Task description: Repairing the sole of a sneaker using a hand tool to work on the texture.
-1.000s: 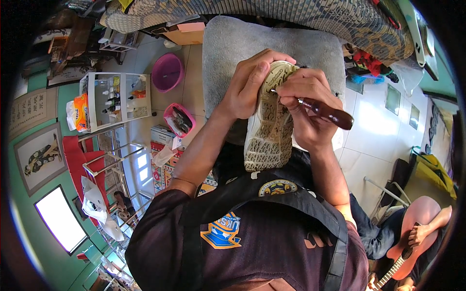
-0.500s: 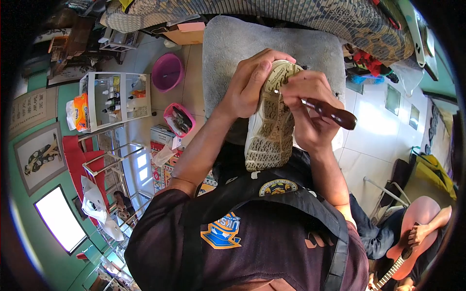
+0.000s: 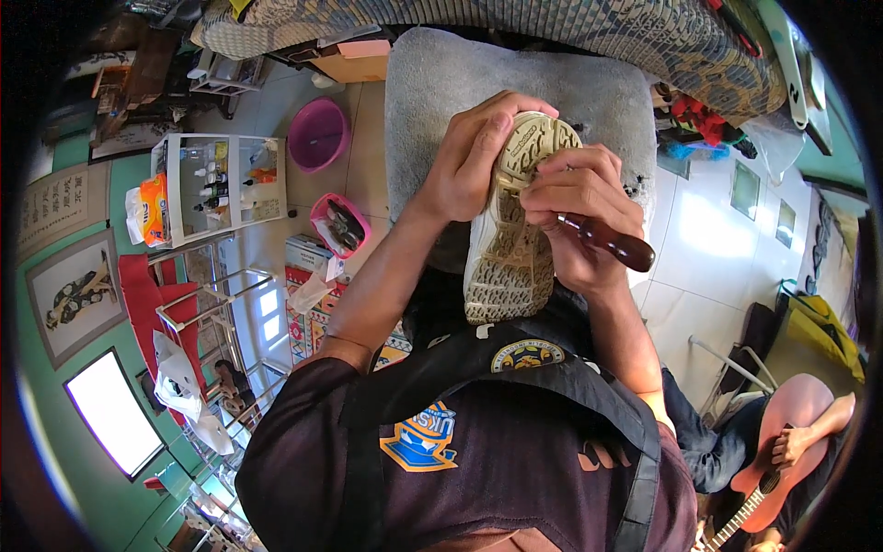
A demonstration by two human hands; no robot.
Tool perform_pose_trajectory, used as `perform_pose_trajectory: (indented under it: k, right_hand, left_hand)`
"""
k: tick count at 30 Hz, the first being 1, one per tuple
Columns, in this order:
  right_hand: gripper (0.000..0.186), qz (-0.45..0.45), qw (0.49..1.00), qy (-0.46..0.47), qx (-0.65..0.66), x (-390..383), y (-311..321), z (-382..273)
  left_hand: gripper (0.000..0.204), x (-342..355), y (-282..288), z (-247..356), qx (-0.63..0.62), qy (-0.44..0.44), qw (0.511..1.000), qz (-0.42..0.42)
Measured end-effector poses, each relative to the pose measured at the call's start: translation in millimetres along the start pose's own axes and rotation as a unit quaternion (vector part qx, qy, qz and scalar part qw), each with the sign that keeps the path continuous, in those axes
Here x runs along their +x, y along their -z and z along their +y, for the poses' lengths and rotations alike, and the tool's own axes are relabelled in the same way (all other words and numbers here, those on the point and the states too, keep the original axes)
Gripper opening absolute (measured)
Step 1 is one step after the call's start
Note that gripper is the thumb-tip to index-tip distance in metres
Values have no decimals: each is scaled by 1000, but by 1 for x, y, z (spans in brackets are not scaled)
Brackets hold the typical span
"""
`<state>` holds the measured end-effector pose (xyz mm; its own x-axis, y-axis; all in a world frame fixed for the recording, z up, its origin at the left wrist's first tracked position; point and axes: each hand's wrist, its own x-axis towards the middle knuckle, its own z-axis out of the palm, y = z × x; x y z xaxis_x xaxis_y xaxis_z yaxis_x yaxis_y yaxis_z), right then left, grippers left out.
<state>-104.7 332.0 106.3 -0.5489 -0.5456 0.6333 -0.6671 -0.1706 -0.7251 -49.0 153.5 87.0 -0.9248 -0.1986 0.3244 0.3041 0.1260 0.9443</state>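
Observation:
My left hand (image 3: 474,161) is wrapped around the top end of a shoe (image 3: 506,276), held with its cream, patterned sole facing up. My right hand (image 3: 575,193) grips a tool with a dark brown, glossy wooden handle (image 3: 616,244), its fingers bent over the upper part of the sole. The tool's tip is hidden behind those fingers. Beneath the shoe's top half is a grey fabric pad (image 3: 428,83), with small dark bits near my right hand.
A pink tub (image 3: 317,124), a pink basket (image 3: 326,207) and a white shelf unit (image 3: 230,147) with bottles are to the left. A patterned mattress (image 3: 515,18) lies beyond the pad. At lower right another person's hand (image 3: 789,446) rests on a guitar (image 3: 791,396), beside a white metal frame.
My right hand and the tool's handle have shifted down and slightly left on the sole. My left hand keeps its hold almost unchanged.

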Motion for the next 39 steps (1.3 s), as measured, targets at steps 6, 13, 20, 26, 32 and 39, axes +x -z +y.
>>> perform_pose_trajectory:
  k: [6, 13, 20, 26, 32, 39]
  right_hand:
    - [20, 5, 1000, 9, -9, -1, -1, 1]
    - [20, 11, 999, -17, 26, -3, 1, 4]
    - [18, 2, 1000, -12, 2, -4, 1, 1]
    - [14, -8, 1000, -26, 4, -6, 0, 2]
    - [15, -18, 999, -42, 4, -13, 0, -1]
    - [18, -14, 999, -49, 2, -15, -1, 0]
  left_hand:
    - [44, 0, -1, -2, -12, 3, 1000, 4]
    - [45, -2, 0, -2, -18, 9, 1000, 8]
    - [61, -1, 3, 0, 35, 24, 999, -19]
    - [60, -2, 4, -4, 40, 27, 999, -19]
    - [60, -4, 5, -8, 26, 41, 999, -19]
    - [58, -4, 3, -9, 30, 45, 999, -9]
